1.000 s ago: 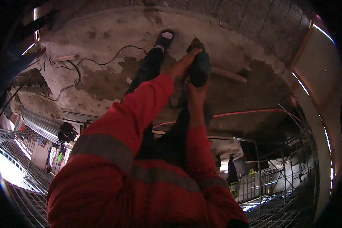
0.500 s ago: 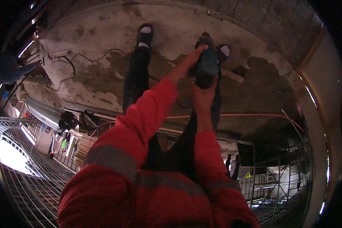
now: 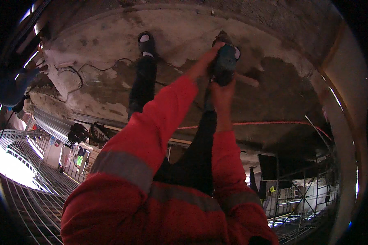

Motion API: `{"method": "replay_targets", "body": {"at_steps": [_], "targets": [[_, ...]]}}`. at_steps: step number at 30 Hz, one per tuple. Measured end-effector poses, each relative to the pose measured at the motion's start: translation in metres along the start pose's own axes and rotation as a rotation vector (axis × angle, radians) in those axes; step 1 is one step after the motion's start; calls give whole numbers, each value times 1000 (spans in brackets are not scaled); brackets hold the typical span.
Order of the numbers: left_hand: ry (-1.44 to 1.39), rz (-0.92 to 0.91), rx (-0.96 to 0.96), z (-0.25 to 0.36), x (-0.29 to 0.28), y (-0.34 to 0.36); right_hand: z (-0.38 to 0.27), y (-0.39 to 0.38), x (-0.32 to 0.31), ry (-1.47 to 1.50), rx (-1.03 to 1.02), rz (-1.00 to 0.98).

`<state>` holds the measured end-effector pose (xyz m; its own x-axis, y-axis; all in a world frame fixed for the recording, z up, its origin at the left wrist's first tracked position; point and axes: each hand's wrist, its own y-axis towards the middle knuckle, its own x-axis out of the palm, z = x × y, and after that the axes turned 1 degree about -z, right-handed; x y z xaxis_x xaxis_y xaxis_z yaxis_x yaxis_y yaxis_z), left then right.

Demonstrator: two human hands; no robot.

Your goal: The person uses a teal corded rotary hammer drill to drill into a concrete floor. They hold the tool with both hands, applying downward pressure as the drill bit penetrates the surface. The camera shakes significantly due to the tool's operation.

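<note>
A teal power tool with dark ends (image 3: 225, 59) is held out in front of me, above the floor. My left hand (image 3: 217, 49) is closed around its far left side, the thumb end near the dark front. Closed on the rear end nearest me is my right hand (image 3: 223, 92). The tool's tip and whatever it touches are too dark to make out. Part of the tool covers my right shoe. A pale strip of wood (image 3: 247, 80) lies on the floor just right of the tool.
My left shoe (image 3: 146, 43) stands on the patchy, stained floor (image 3: 106, 30). A dark cable (image 3: 81, 77) winds across the left, near a person (image 3: 12, 87). A red hose (image 3: 270, 123) crosses behind my legs. Metal mesh (image 3: 32, 204) and scaffolding (image 3: 302, 192) flank me.
The tool and both hands have moved slightly farther from me. The tool now overlaps my right shoe. My left leg appears farther left, and the person at left has shifted.
</note>
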<state>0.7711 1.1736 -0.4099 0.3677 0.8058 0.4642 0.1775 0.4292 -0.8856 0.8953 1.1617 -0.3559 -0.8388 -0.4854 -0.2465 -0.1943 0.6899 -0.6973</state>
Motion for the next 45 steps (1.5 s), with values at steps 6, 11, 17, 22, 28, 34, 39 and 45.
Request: {"method": "replay_targets", "body": {"at_steps": [6, 11, 17, 22, 28, 34, 39, 45], "targets": [[42, -105, 288, -23, -22, 24, 10, 21, -15, 127, 211, -136], [616, 434, 256, 3, 24, 15, -9, 26, -1, 82, 105, -179], [1026, 483, 523, -11, 46, -20, 9, 34, -6, 303, 141, -233], [1011, 428, 449, -16, 36, -21, 19, 22, -17, -37, 221, -149], [1085, 488, 451, -28, 35, -20, 42, 19, -20, -125, 148, -207], [1002, 312, 285, -18, 74, -29, 108, 22, -70, -478, 101, -142], [1094, 549, 583, -59, 14, -5, 56, 6, -18, -512, 282, -182], [1133, 482, 465, -38, 44, -18, 24, 14, -28, -272, 155, -132]]}}
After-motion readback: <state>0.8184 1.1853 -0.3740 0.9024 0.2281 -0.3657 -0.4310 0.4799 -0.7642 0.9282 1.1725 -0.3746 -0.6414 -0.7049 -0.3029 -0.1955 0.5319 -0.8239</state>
